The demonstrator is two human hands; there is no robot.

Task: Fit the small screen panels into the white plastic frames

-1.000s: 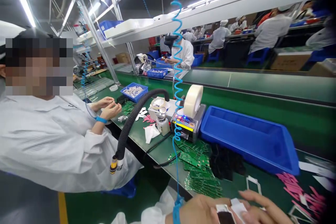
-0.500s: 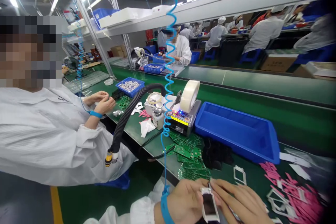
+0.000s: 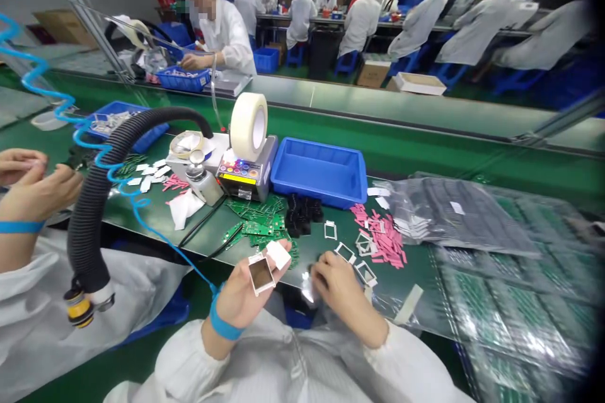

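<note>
My left hand [image 3: 243, 293] is closed around a small white-framed dark panel [image 3: 261, 274] with a white tab [image 3: 278, 254] at its upper corner, held above the bench edge. A blue strap [image 3: 222, 325] circles that wrist. My right hand [image 3: 338, 283] rests curled on the green bench [image 3: 212, 236], fingers bent down among loose white frames [image 3: 347, 252]; what is under the fingertips is hidden. Green circuit boards [image 3: 255, 217] and black parts [image 3: 302, 213] lie just beyond both hands.
A blue tray [image 3: 321, 170], a tape dispenser with a white roll [image 3: 249, 126] and pink strips [image 3: 385, 242] stand further back. Clear bags of boards [image 3: 472, 245] cover the right. A co-worker's hands [image 3: 33, 179] and a black hose [image 3: 101, 195] are at left. More people work behind.
The view has swung right and down. My hands, together on the framed panel before, have come apart: the left keeps the panel, the right has gone down to the bench.
</note>
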